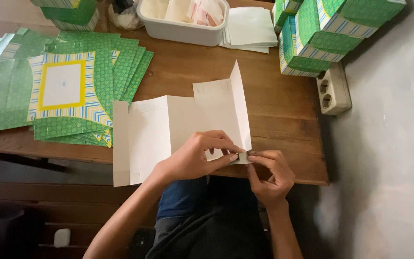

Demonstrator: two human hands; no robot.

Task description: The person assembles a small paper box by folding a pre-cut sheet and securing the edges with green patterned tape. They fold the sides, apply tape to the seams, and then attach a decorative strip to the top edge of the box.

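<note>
Far to the left of the left hand, a fanned stack of flat green patterned box blanks [80,91] is spread on the wooden table [283,110], the top one showing a yellow-bordered white square. Nearer, a white unfolded cardboard blank [168,129] (printed side down, it seems) is laid across the table edge, its left panel overhanging toward the lap. The left hand [195,158] is rested on this blank, thumb and forefinger closed on a small tab at the blank's lower right corner. Directly beside it, fingertips touching, the right hand [269,175] is pinched on the same tab from the other side; whether the tab is being creased or tucked cannot be told. Just above both hands, one side flap of the blank is stood upright. Beyond the hands, at the far table edge, a white plastic tub [183,29] with papers is seen, a pile of white sheets [250,29] just to its right. Further right of the right hand, finished green boxes [322,33] are stacked, with a white wall socket block [332,90] below them against the grey wall. The step in hand is judged to be an early fold: one corner tab being worked while most panels are flat. A firm crease along the tab's score line would be called for next, with the raised flap kept from flopping (thin card, easily bent off-line), both hands kept close at the corner.
</note>
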